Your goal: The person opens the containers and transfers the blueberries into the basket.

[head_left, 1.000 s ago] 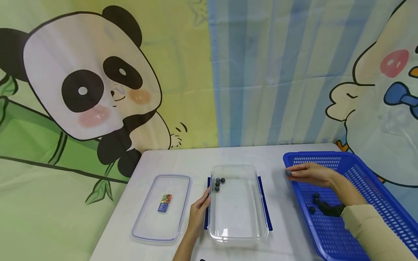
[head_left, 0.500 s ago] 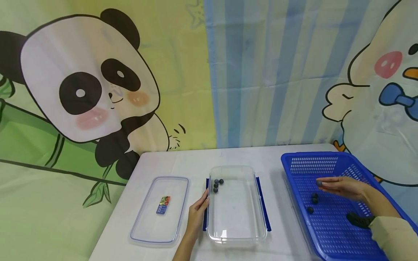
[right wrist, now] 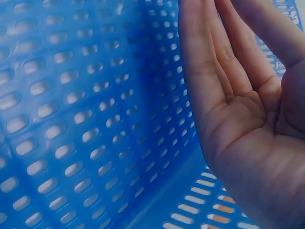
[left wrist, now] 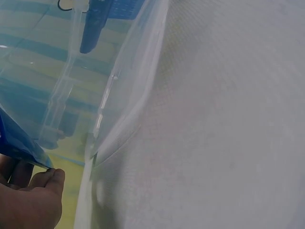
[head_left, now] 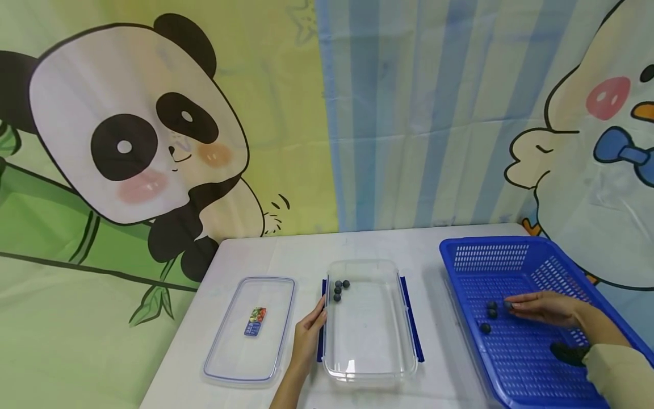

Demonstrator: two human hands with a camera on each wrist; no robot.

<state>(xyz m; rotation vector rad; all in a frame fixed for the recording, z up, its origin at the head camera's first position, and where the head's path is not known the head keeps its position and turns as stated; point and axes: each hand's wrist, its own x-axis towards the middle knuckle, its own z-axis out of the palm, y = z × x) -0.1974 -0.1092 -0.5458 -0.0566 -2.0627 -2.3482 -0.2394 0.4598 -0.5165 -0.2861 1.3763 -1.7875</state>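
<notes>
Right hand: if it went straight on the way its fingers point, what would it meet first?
Likely the two dark berries just ahead in the blue basket; how high the right hand sits is unclear.

In the head view the right hand (head_left: 550,309) partly covers a small dark ball (head_left: 508,305) — the right wrist view crops that hand at its top edge — while a pale sleeve (head_left: 619,370) hides one end of a dark green object (head_left: 565,353). The blue basket (head_left: 536,369) runs off the head view's bottom edge, and the label (head_left: 254,322) on the clear lid (head_left: 240,359) is too small to read. The left wrist view crops the left hand (left wrist: 31,202) at its left edge.
</notes>
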